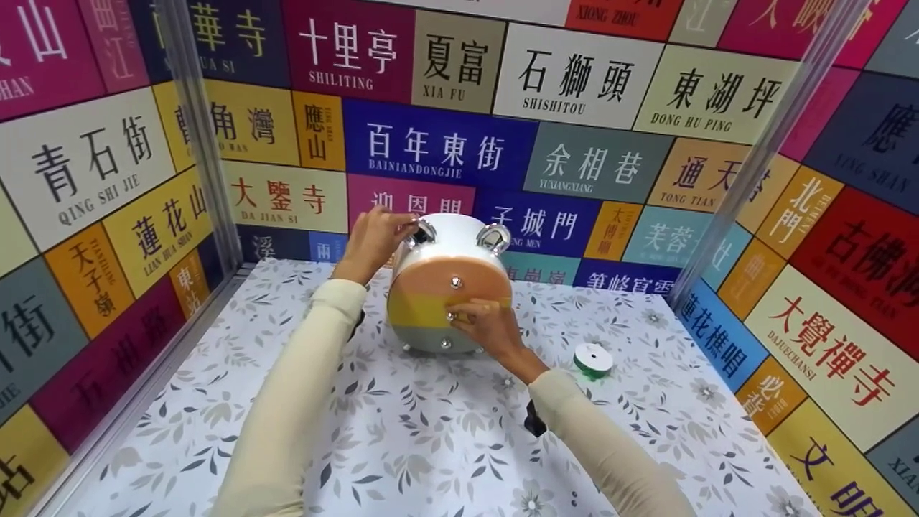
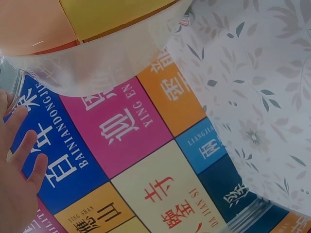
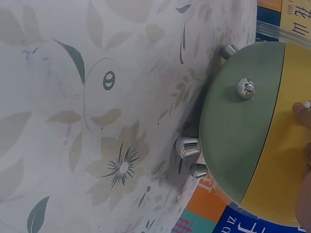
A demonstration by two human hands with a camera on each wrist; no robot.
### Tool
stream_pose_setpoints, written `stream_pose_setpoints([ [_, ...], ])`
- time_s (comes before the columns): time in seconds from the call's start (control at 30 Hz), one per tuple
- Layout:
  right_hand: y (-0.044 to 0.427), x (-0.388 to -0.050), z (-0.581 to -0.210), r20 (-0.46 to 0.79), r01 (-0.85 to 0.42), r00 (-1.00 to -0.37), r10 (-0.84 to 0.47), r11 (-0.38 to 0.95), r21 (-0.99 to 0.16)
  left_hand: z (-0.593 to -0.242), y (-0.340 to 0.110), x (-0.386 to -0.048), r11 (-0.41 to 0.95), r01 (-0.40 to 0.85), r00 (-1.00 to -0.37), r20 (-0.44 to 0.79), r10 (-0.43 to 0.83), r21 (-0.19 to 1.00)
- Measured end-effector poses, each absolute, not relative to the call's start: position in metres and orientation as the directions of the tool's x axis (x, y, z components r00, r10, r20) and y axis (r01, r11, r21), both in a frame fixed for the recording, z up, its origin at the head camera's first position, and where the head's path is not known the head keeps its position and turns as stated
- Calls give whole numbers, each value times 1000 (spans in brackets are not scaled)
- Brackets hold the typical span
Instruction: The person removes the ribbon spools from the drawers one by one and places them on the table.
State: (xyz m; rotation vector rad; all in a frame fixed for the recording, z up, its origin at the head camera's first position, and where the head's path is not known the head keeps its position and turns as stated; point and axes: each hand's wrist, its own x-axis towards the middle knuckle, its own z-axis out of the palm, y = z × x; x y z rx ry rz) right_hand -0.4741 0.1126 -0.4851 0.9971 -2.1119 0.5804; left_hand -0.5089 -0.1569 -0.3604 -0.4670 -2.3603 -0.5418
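Note:
A drum-shaped drawer box (image 1: 423, 276) stands upright on its small silver feet, its round front banded orange, yellow and green. Each band has a silver knob. At its upper left, my left hand (image 1: 373, 240) pinches the silver ear-like ring (image 1: 423, 231). My right hand (image 1: 492, 327) pinches the middle knob (image 1: 450, 316) on the yellow band. In the left wrist view, the fingers of the left hand (image 2: 19, 165) are curled, and their grip is out of frame. The right wrist view shows the green band (image 3: 238, 126) and its knob (image 3: 246, 89), with right fingertips at the edge.
A white roll with a green rim (image 1: 593, 360) lies on the table right of the box. Leaf-patterned cloth (image 1: 431, 445) covers the table. Walls with colourful Chinese-lettered panels (image 1: 438, 151) stand behind and on both sides.

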Motion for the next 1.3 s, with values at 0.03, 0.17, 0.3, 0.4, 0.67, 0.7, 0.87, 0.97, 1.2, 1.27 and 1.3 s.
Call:
stream_pose_setpoints([
  [0.03, 113, -474, -485, 762, -796, -441, -474, 598, -88, -360, -157, -509, 852, 457, -719, 671, 184, 256],
  [0.17, 115, -469, -485, 762, -802, -434, -480, 591, -85, -360, -157, -508, 857, 453, -716, 674, 184, 247],
  [0.3, 118, -462, -484, 762, -807, -423, -490, 587, -70, -360, -156, -508, 858, 459, -709, 677, 198, 230],
  [0.4, 120, -456, -483, 753, -807, -424, -503, 587, -63, -359, -156, -508, 862, 451, -717, 669, 196, 231],
  [0.67, 126, -437, -478, 729, -816, -450, -517, 570, -99, -358, -153, -508, 860, 447, -733, 652, 194, 247],
  [0.7, 127, -435, -478, 725, -817, -448, -522, 569, -96, -358, -153, -508, 861, 447, -731, 654, 195, 243],
  [0.87, 128, -424, -478, 705, -817, -456, -543, 570, -90, -360, -155, -509, 867, 440, -729, 657, 191, 236],
  [0.97, 130, -416, -478, 702, -820, -452, -551, 566, -84, -360, -156, -508, 867, 433, -745, 640, 189, 248],
  [1.2, 133, -397, -479, 730, -838, -396, -557, 543, -41, -359, -155, -505, 871, 436, -731, 653, 197, 226],
  [1.27, 133, -394, -479, 738, -841, -388, -552, 540, -38, -359, -155, -505, 869, 442, -722, 663, 199, 220],
  [1.3, 134, -392, -478, 742, -841, -387, -548, 539, -41, -358, -155, -505, 869, 443, -720, 665, 198, 220],
])
